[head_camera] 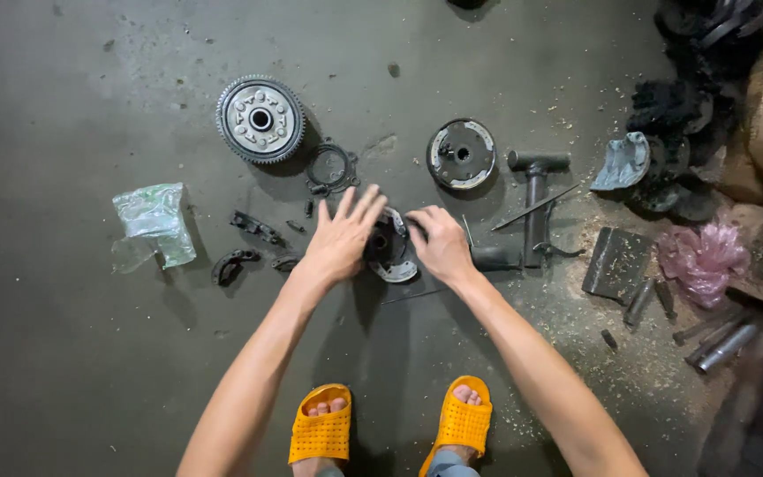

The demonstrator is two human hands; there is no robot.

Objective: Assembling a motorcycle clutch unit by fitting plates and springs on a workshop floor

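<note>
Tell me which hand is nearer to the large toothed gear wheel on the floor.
The left hand. The toothed gear wheel lies up and to the left of it, beyond its spread fingers. The right hand is farther away, on the other side of the round metal plate between both hands.

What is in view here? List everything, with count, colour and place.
Disc part: 1, grey metal, floor centre, between both hands.
Toothed wheel: 1, grey, upper left.
Ring: 1, dark, right of the toothed wheel.
Round plate: 1, dark with pale rim, upper centre.
T-shaped tool: 1, dark, right of the round plate.
Curved pieces: a few, black, left of the left hand.
Plastic bag: 1, clear greenish, far left.
Pink bag: 1, right edge.
Metal rods: several, grey, lower right.
Sandals: 2, orange, bottom centre.
Left hand: fingers spread, on the disc part.
Right hand: grips the disc part's right side.
</note>
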